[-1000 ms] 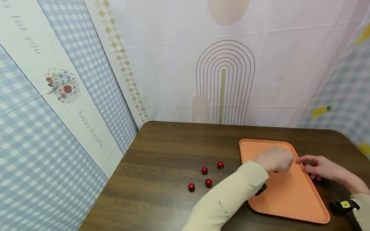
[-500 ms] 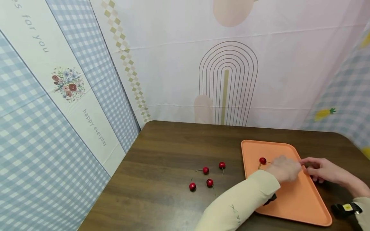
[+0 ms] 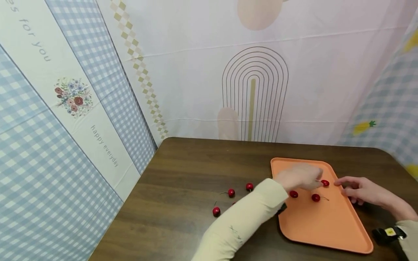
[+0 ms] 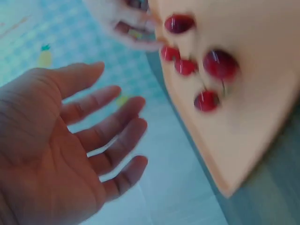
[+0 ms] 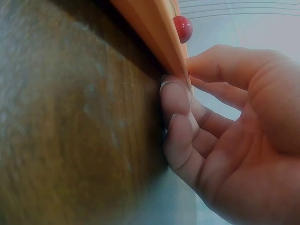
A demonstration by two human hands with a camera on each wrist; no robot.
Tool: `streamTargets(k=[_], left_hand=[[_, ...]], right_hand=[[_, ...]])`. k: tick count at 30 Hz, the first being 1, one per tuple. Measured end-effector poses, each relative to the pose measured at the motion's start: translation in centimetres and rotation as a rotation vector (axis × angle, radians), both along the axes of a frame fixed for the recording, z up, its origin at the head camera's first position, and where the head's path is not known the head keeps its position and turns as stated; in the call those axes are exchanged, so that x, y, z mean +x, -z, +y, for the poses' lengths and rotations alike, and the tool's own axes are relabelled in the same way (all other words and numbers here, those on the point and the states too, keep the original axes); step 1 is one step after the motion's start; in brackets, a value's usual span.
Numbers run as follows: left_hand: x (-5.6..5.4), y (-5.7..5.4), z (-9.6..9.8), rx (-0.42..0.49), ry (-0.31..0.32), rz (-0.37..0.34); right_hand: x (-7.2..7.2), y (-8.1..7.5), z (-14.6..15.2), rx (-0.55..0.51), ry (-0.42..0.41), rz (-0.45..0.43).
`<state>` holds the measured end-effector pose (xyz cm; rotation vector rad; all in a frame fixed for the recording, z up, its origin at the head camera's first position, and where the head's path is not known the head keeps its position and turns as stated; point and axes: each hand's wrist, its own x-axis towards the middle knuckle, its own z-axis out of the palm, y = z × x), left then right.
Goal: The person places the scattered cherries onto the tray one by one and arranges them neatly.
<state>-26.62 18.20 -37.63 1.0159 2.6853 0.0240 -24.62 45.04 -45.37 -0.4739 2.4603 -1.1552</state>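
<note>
My left hand (image 3: 300, 176) hovers over the far part of the orange tray (image 3: 326, 228). In the left wrist view its fingers (image 4: 112, 126) are loosely bent and spread, with nothing in them. Several red cherries lie on the tray, among them a cherry with a stem (image 3: 315, 198), one to its left (image 3: 293, 194) and one by the fingertips (image 3: 324, 183). At the tray's right rim, my right hand (image 3: 365, 190) pinches the edge. The right wrist view shows its curled fingers (image 5: 176, 101) low against the rim and another digit on top.
More cherries lie on the dark wooden table (image 3: 183, 174) left of the tray: one (image 3: 231, 193), another (image 3: 249, 186) and a nearer one (image 3: 216, 211). A further cherry (image 3: 233, 203) is mostly hidden by my left sleeve (image 3: 241, 221). A printed cloth (image 3: 196, 79) hangs behind the table.
My left hand has drawn back to the left from the right side of the tray, uncovering cherries there. My right hand stays at the tray's rim.
</note>
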Motion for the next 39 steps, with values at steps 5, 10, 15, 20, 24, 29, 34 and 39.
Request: streamTargets(k=[5,10,15,20,24,29,34,39], left_hand=[[-1.8,-1.0,-5.7,0.084,0.038,0.014],[-2.2,-1.3,-10.6,0.132,0.051,0.044],[-1.8,-1.5,-14.1,0.203,0.117,0.075],[-1.0,-1.2,-16.9,0.234,0.118,0.048],[-0.4,-0.6,-19.6,0.247,0.074,0.042],[0.3,0.2,-22.4,0.231,0.009,0.03],[0.6,1.1,-24.4,0.214,-0.046,0.012],[0.9,2.1,-25.8,0.165,-0.122,-0.052]], right_hand=[[0.1,-0.1,-0.1,0.001,-0.004,-0.007],[0.2,-0.1,-0.2,-0.002,-0.001,-0.011],[0.4,0.1,0.2,-0.009,-0.001,-0.009],[0.5,0.1,0.3,0.024,0.021,0.005],[0.3,-0.1,-0.4,0.065,0.045,0.005],[0.2,-0.2,-1.0,0.089,0.063,0.0],[0.4,0.0,-0.7,0.083,0.057,0.013],[0.4,0.0,-0.6,0.082,0.058,0.014]])
